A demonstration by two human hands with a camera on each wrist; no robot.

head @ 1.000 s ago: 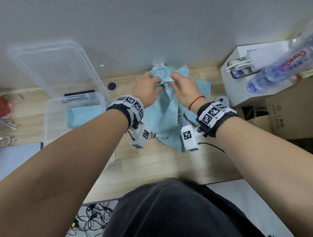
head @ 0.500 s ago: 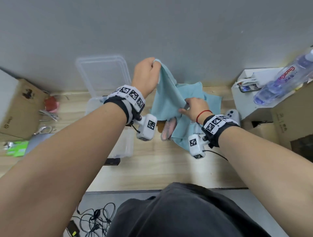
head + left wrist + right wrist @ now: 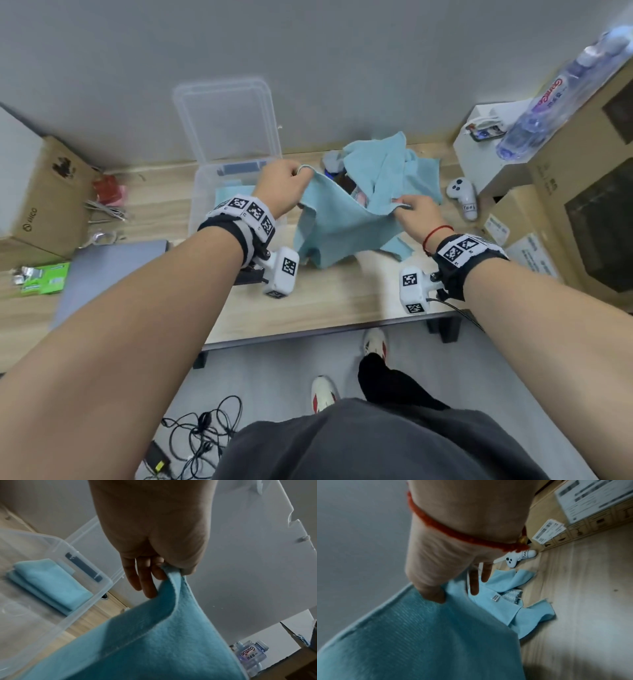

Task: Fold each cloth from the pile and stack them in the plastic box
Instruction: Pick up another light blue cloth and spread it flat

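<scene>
Both forearms reach forward over the table (image 3: pixel 325 305). The left hand (image 3: pixel 282 186), raised beside the plastic box (image 3: pixel 205 192), pinches one corner of a blue cloth (image 3: pixel 339 229). The right hand (image 3: pixel 412 217), lower and nearer the pile (image 3: pixel 394 164), pinches the opposite corner, and the cloth hangs slack between them.

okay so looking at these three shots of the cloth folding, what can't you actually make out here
- Head view: how many cloths remain in the pile; the held cloth covers part of it.
- Left wrist view: how many folded cloths lie in the plastic box; its cloudy wall blurs them.
- Right wrist view: the right hand gripping the cloth; motion blur, thumb covers the fingertips.
- Right wrist view: cardboard box labels, blurred.
</scene>
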